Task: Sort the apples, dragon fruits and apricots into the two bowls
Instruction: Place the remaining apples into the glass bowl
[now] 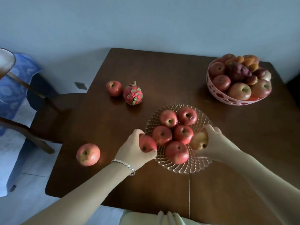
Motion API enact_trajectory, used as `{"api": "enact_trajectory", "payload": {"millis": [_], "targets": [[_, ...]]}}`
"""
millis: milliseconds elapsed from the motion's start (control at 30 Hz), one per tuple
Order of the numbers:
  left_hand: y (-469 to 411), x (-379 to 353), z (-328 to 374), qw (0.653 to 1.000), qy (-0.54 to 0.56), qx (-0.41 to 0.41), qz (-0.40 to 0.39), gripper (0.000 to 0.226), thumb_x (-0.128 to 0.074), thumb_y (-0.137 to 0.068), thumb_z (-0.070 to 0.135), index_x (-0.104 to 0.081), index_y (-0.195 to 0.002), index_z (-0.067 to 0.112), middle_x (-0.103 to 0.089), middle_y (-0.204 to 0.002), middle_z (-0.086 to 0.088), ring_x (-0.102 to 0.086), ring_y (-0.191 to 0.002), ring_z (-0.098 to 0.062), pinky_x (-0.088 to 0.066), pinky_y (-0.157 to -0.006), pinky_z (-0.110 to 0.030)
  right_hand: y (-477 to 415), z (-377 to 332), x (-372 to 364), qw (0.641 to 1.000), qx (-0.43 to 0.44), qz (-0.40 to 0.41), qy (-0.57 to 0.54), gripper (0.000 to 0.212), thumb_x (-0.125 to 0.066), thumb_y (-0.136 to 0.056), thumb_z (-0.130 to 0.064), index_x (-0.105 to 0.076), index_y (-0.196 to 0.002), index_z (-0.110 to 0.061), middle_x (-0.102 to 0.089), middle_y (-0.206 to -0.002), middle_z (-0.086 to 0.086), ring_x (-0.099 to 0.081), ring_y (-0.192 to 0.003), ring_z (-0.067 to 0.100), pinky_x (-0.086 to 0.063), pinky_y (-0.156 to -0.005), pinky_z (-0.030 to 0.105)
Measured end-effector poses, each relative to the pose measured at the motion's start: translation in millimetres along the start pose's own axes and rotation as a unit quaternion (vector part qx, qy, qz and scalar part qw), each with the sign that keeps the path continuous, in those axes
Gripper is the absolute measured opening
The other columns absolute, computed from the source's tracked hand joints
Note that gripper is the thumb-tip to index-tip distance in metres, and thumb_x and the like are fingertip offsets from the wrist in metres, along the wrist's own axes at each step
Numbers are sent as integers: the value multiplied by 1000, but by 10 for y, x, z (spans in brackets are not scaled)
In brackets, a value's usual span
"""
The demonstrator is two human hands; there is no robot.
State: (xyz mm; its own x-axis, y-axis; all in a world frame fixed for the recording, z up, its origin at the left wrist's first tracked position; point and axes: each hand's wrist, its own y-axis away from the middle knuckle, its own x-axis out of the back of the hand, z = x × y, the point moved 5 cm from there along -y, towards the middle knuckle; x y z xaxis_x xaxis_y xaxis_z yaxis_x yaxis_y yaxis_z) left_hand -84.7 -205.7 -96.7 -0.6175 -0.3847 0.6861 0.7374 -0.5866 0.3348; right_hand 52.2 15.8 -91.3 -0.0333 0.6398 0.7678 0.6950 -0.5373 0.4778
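Two more apples arriving at the glass bowl (199,168), sorting perhaps half done

The left grip (134,148) is curled round a red apple (146,143) at the bowl's left rim, and the right grip (214,140) clasps a paler apple (199,141) at its right rim; five apples already lie inside. Still to sort, I judge: the pink perforated bowl (227,99) at the far right holds apples, a dark dragon fruit (237,71) and apricots (246,60) mixed, while a loose apple (114,88), a pink dragon fruit (133,94) just beside it and a nearer apple (88,154) wait on the tabletop (162,75)
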Motion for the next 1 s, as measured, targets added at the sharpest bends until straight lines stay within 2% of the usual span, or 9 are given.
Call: {"api": "enact_trajectory", "payload": {"millis": [133,300,400,500,567,667,733,867,1000], "targets": [[-46,-152,322,999,38,-38,-5,50,-72,-62,41,-38,-98,36,-45,-97,15,-52,-81,-6,-43,-70,-25,-80,264,-245,999,-11,-32,41,72,-78,-50,-36,-45,-115,-31,-43,-106,-5,-60,-80,14,-57,-69,30],[-40,-226,483,998,31,-51,-15,53,-71,-61,43,-40,-103,39,-47,-110,8,-52,-94,-13,-47,-79,-30,-152,218,-328,999,3,2,44,65,-72,-50,-39,-40,-106,-28,-55,-99,-7,-59,-81,16,-52,-68,31],[-48,-245,538,999,14,-39,-18,57,-71,-61,44,-42,-110,39,-47,-111,4,-55,-93,-15,-49,-79,-30,-177,181,-343,995,14,-5,95,67,-73,-56,-38,-43,-114,-21,-55,-109,-1,-53,-103,21,-47,-81,31],[-48,-300,623,999,24,-33,-33,57,-72,-61,44,-44,-110,39,-48,-112,6,-54,-94,-12,-47,-80,-28,-129,113,-307,993,38,-18,107,88,-76,-59,-46,-34,-131,-20,-41,-132,4,-37,-123,25,-38,-100,38],[-63,-344,696,998,44,-24,-48,58,-74,-59,46,-46,-109,38,-51,-109,10,-54,-91,-8,-48,-78,-26,-46,-20,-218,991,120,-9,63,107,-79,-54,-49,-19,-140,-28,-26,-141,-2,-23,-131,23,-29,-107,41],[-100,-439,877,996,70,-14,-58,72,-74,-54,52,-40,-116,39,-50,-97,17,-50,-79,5,-41,-62,-15,150,-258,-102,963,263,-26,-53,106,-82,-49,-45,-21,-136,-46,-30,-131,-17,-35,-120,4,-38,-100,23],[-129,-512,1023,994,78,-34,-61,77,-74,-54,52,-36,-120,40,-47,-95,19,-52,-79,4,-39,-60,-11,168,-237,-31,952,288,9,-104,96,-84,-48,-42,-34,-130,-43,-40,-120,-16,-46,-107,-1,-40,-90,8],[-232,-636,1129,987,132,-71,-51,58,-66,-73,47,-41,-123,32,-51,-110,15,-58,-99,-5,-46,-80,-17,-99,143,211,954,203,139,-172,80,-83,-47,-30,-44,-116,-33,-41,-106,-10,-43,-97,3,-29,-79,-5],[-356,-837,1118,980,-83,-180,-19,36,-54,-89,31,-52,-123,18,-45,-138,2,-48,-121,-13,-41,-101,-31,-396,432,238,966,97,179,-158,76,-86,-50,-24,-45,-113,-28,-42,-105,-4,-49,-94,13,-35,-79,13]]}}
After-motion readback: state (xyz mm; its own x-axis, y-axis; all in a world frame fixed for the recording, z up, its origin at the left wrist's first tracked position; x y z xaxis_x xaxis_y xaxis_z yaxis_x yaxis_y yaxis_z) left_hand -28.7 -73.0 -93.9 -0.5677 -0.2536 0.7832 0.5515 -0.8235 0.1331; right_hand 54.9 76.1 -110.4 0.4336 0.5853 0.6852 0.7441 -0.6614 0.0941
